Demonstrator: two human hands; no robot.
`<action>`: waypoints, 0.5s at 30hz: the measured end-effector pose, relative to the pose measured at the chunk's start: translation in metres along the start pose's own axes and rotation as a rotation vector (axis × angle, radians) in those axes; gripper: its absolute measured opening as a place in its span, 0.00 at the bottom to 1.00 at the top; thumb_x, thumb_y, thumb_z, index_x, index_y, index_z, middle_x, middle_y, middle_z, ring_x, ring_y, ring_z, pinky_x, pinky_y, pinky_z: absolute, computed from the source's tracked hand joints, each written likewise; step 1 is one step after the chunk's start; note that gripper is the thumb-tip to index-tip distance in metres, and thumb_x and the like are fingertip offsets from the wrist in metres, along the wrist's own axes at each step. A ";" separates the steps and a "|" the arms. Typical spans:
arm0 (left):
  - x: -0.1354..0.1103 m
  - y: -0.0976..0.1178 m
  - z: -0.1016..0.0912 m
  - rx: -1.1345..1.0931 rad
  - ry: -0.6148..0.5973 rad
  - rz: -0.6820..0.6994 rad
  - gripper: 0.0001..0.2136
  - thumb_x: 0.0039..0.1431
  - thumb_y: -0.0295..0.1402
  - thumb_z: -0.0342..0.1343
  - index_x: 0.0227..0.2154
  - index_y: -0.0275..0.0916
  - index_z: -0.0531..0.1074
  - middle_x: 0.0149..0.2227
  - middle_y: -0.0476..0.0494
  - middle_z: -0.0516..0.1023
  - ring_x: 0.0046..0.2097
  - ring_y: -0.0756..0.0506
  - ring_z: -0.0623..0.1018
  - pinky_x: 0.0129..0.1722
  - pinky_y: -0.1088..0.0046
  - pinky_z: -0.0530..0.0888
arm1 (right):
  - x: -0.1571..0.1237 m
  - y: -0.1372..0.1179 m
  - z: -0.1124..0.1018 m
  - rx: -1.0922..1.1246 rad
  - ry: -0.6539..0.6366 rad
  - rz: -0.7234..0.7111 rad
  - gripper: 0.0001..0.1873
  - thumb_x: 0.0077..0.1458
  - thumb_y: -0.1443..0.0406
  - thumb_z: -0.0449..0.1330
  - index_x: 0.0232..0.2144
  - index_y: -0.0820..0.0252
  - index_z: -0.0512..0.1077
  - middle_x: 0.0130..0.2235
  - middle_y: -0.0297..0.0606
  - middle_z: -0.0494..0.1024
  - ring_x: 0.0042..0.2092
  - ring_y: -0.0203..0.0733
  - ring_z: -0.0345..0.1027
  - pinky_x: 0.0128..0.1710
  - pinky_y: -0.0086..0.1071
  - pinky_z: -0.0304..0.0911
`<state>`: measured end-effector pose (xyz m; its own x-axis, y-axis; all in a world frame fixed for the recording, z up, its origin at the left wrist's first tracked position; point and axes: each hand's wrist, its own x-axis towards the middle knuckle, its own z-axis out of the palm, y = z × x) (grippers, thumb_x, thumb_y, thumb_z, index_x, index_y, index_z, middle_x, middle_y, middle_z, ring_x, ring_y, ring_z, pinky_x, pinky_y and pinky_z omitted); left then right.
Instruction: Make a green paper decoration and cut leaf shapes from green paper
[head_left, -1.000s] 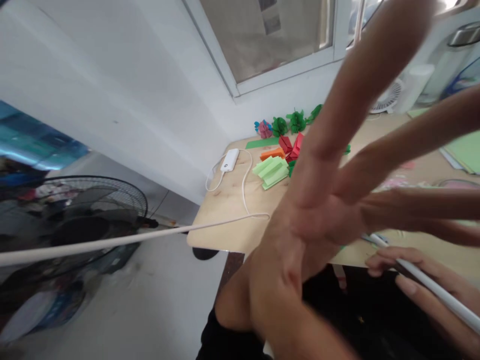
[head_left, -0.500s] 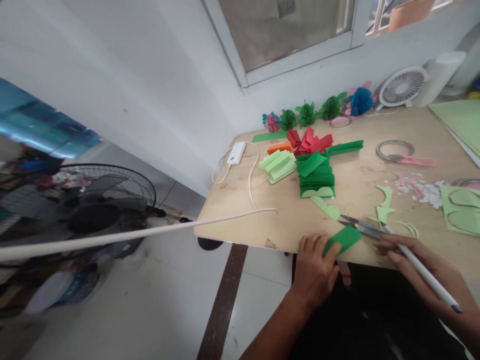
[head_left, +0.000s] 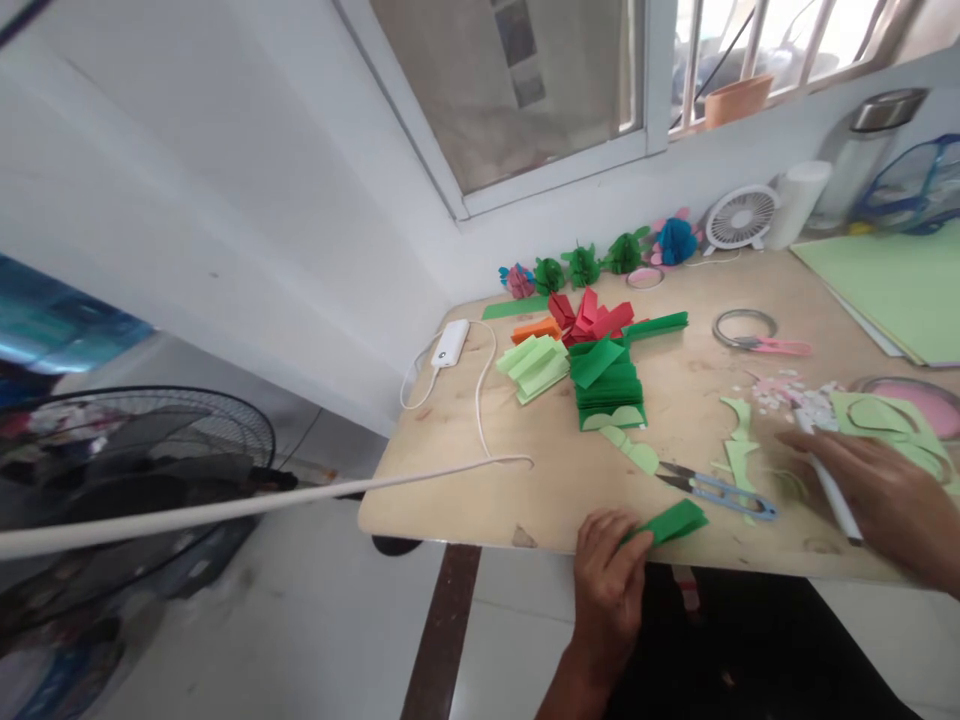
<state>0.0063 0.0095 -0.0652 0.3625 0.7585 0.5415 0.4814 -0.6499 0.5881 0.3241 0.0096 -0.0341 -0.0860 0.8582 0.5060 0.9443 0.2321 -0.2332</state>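
My left hand [head_left: 609, 577] rests at the near edge of the wooden table [head_left: 465, 480], its fingers closed on a folded dark green paper piece [head_left: 670, 521]. My right hand [head_left: 881, 497] lies on the table further right, holding a white pen [head_left: 831, 487] over light green paper cut-outs [head_left: 889, 420]. Small blue-handled snips [head_left: 720, 488] lie on the table between my two hands. A stack of folded dark green papers [head_left: 609, 388] sits behind them.
Light green folded papers [head_left: 536, 363], red ones [head_left: 589, 315] and an orange one lie mid-table. Paper flowers [head_left: 585, 265], a small white fan [head_left: 741, 217] and tape rolls line the back wall. A white charger [head_left: 450, 343] trails a cable off the left edge. A floor fan [head_left: 135, 470] stands left.
My left hand dropped from in front of the camera to the table edge and took the green paper. My right hand moved away from the snips to the right with the pen.
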 end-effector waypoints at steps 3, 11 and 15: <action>0.003 0.004 -0.001 -0.100 0.042 -0.148 0.15 0.60 0.20 0.49 0.45 0.40 0.73 0.45 0.42 0.78 0.50 0.46 0.76 0.50 0.65 0.74 | 0.002 0.034 -0.012 -0.114 -0.024 -0.060 0.21 0.50 0.69 0.50 0.44 0.53 0.74 0.40 0.47 0.82 0.38 0.53 0.75 0.28 0.40 0.65; 0.022 0.017 0.006 -0.325 0.083 -0.334 0.15 0.62 0.22 0.47 0.45 0.41 0.74 0.44 0.44 0.79 0.49 0.48 0.77 0.51 0.70 0.74 | -0.009 0.104 -0.013 -0.291 -0.128 -0.190 0.22 0.48 0.67 0.51 0.45 0.53 0.75 0.40 0.48 0.81 0.42 0.53 0.73 0.42 0.48 0.65; 0.040 0.020 0.013 -0.355 0.101 -0.271 0.14 0.62 0.21 0.47 0.45 0.40 0.74 0.44 0.44 0.79 0.48 0.49 0.77 0.50 0.70 0.74 | -0.005 0.109 -0.004 -0.285 -0.151 -0.194 0.22 0.48 0.67 0.52 0.44 0.51 0.76 0.38 0.47 0.80 0.44 0.55 0.71 0.44 0.48 0.64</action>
<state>0.0409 0.0274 -0.0398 0.1732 0.9064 0.3852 0.2388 -0.4181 0.8765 0.4292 0.0285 -0.0587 -0.2974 0.8737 0.3849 0.9546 0.2782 0.1061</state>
